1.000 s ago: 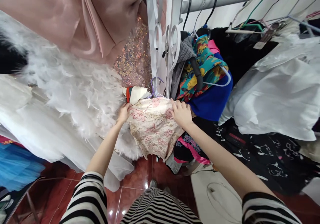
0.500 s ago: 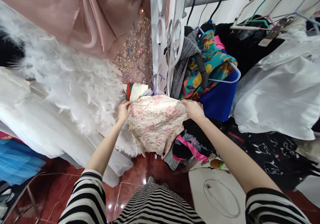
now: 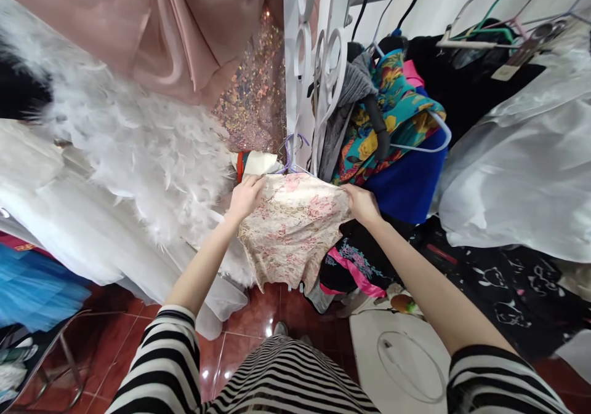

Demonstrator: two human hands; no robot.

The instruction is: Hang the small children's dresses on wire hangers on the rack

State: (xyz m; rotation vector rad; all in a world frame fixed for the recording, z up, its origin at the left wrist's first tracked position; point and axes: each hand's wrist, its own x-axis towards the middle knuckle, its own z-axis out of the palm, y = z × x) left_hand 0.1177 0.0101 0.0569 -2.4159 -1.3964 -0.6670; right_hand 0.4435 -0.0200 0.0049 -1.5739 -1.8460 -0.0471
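Note:
A cream garment with pink flowers (image 3: 295, 235), cut like short bloomers, hangs spread out in front of me. Its upper left edge is pinched by my left hand (image 3: 246, 197), whose fingers are closed over the cloth. My right hand (image 3: 363, 203) grips the upper right corner, thumb on the front and the other fingers mostly hidden. Just above the waist edge shows a purple hanger (image 3: 289, 159). Behind my left hand lies a cream cloth with a red and green band (image 3: 259, 163).
White feathered cloth (image 3: 152, 155) and a pink satin garment (image 3: 138, 26) hang at left. A white metal rack (image 3: 335, 39) stands ahead, with a teal flowered garment (image 3: 369, 137) and hangers at right. A white stool-like surface (image 3: 369, 346) is below right, over red floor tiles (image 3: 249, 334).
My left hand has slid inward to the right along the garment's top edge, covering more of it. My right hand still holds its corner. The view has shifted slightly.

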